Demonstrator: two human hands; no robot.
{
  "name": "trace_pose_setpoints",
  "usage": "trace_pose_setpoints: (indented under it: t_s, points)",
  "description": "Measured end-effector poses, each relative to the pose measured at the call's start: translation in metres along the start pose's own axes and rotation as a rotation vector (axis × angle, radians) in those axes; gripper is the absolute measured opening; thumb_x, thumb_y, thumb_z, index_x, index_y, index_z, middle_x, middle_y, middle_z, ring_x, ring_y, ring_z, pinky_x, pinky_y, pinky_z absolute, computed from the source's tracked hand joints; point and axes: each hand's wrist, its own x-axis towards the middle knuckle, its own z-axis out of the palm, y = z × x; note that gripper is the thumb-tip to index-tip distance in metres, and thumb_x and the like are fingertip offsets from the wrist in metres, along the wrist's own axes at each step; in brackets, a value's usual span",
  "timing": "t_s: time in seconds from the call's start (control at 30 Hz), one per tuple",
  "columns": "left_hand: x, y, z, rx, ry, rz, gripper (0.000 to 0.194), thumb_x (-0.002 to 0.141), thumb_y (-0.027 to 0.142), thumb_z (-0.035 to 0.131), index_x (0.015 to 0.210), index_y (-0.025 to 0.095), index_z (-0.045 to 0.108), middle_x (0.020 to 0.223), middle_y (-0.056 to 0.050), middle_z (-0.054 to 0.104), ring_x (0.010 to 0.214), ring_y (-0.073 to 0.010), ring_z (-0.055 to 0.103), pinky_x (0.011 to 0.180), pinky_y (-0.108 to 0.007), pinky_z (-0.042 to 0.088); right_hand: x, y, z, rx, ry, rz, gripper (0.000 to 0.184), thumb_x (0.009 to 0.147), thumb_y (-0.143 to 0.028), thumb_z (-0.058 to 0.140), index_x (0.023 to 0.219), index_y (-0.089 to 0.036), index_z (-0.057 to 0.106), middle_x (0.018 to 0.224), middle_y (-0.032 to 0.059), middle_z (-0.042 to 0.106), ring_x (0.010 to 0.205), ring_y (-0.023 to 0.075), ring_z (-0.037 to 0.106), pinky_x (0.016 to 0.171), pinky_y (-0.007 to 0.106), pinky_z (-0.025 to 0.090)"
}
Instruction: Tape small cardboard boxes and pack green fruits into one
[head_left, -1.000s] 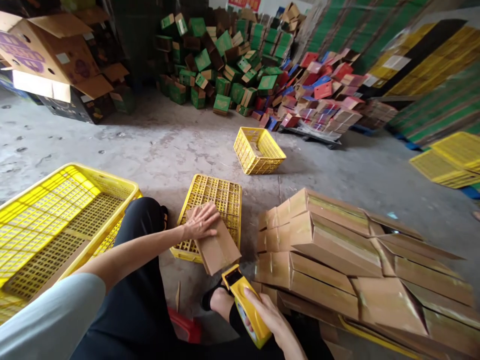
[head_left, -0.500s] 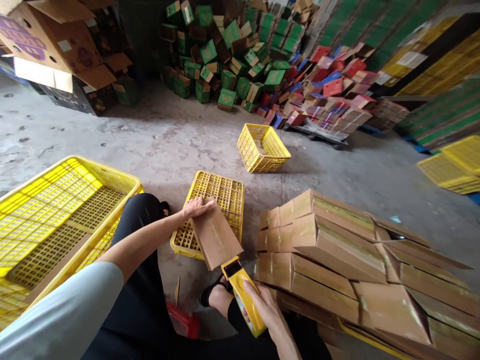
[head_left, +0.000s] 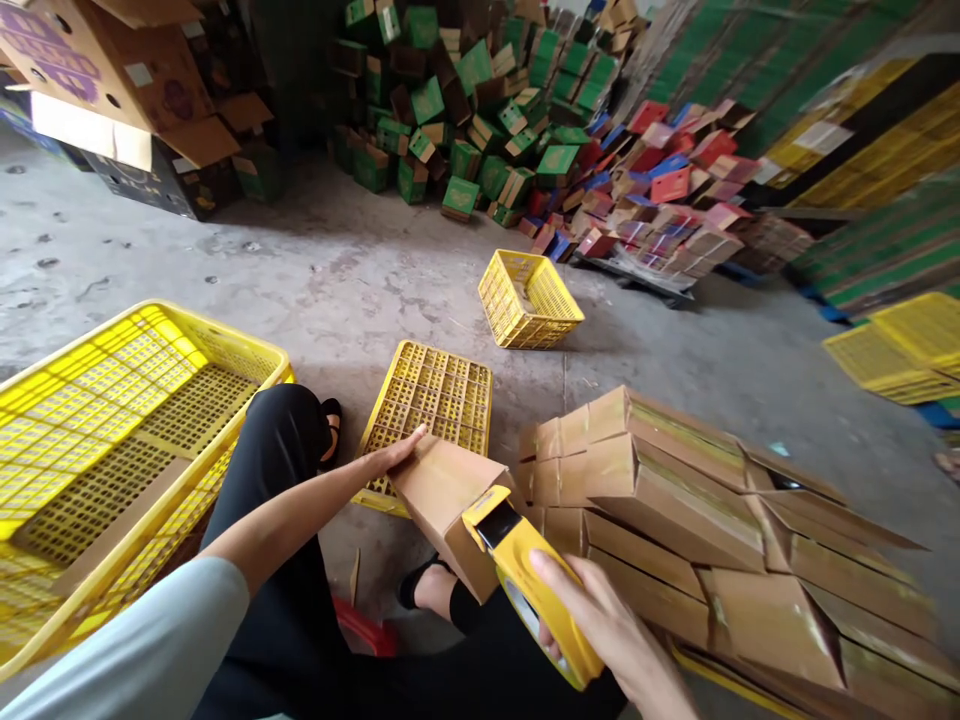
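My left hand (head_left: 400, 456) lies flat, fingers stretched, against the far end of a small brown cardboard box (head_left: 442, 497) that rests on an upturned yellow crate (head_left: 435, 400). My right hand (head_left: 611, 630) grips a yellow tape dispenser (head_left: 536, 580), whose black head presses on the box's near top edge. The box is tilted up toward me. My legs in black trousers are below it.
A stack of flattened brown cartons (head_left: 697, 500) lies to the right. A large yellow crate (head_left: 112, 420) stands at the left, a small yellow basket (head_left: 529, 298) farther out. Piles of green boxes (head_left: 465, 100) and red boxes (head_left: 660, 190) fill the back.
The box has tipped up and turned toward me. My right hand has lifted the tape dispenser onto its upper edge. My left hand slid from the box's top to its far end.
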Motion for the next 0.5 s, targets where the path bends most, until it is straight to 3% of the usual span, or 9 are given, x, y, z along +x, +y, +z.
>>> trace_pose_setpoints:
  t_s: [0.13,0.2,0.27,0.37,0.5]
  points:
    - [-0.008,0.003,0.008,0.022,-0.008,-0.016,0.089,0.101,0.078,0.029,0.15,0.01,0.058,0.159,-0.019,0.054,0.152,-0.0341,0.047,0.128,-0.044,0.035,0.013,-0.016,0.0,-0.007,-0.016,-0.006,0.056,0.084,-0.074,0.066,0.094,-0.019,0.065,0.056,0.0013,0.069,0.05,0.0189,0.068,0.049,0.025,0.052]
    - [-0.016,0.016,0.004,0.038,0.03,0.089,0.081,0.106,0.07,0.026,0.158,0.013,0.049,0.17,-0.014,0.039,0.16,-0.029,0.033,0.133,-0.042,0.024,0.024,-0.027,0.001,-0.021,-0.039,-0.03,0.055,0.086,-0.075,0.064,0.09,-0.019,0.065,0.056,0.0017,0.069,0.049,0.0182,0.066,0.05,0.025,0.052]
    - [-0.03,0.035,-0.004,0.063,0.037,0.364,0.073,0.11,0.062,0.02,0.163,0.018,0.042,0.172,-0.009,0.036,0.16,-0.0249,0.033,0.134,-0.041,0.025,0.036,-0.038,0.001,-0.043,-0.079,-0.054,0.056,0.088,-0.075,0.063,0.085,-0.019,0.066,0.055,0.0029,0.069,0.048,0.0176,0.065,0.049,0.025,0.051]
    - [-0.06,0.058,-0.018,0.111,-0.074,0.792,0.071,0.111,0.059,0.016,0.165,0.019,0.038,0.174,-0.008,0.034,0.163,-0.0281,0.027,0.134,-0.049,0.023,0.049,-0.052,0.002,-0.058,-0.116,-0.061,0.057,0.09,-0.075,0.062,0.082,-0.019,0.068,0.056,0.0048,0.07,0.048,0.0172,0.065,0.049,0.024,0.051]
    - [-0.083,0.066,-0.028,0.294,-0.304,1.094,0.074,0.111,0.06,0.026,0.173,0.023,0.011,0.179,-0.01,0.015,0.166,-0.0326,0.013,0.135,-0.054,0.019,0.052,-0.058,0.003,-0.06,-0.111,-0.049,0.059,0.091,-0.075,0.062,0.084,-0.017,0.07,0.056,0.006,0.071,0.048,0.0166,0.064,0.047,0.023,0.05]
